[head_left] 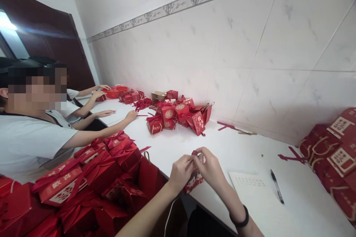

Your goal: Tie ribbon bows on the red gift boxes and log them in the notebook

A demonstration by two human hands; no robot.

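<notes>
I'm seeing the small red patterned cardboard box (192,183) sitting at the white worktop's (241,148) near edge, below and between both hands, long axis hiding. Right hand (207,164) is pinching a dark red ribbon piece (194,152); left hand (181,173) is crowding in, can't tell if it's gripping.

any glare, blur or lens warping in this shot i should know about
Head view, upper left: a bright light flares bluish across the dark door; head view, top: the bamboo-patterned tile border slants steeply, perhaps from camera tilt and wide-angle stretch; head view, lower right: writing on the white sheet is too small and soft to read.
</notes>
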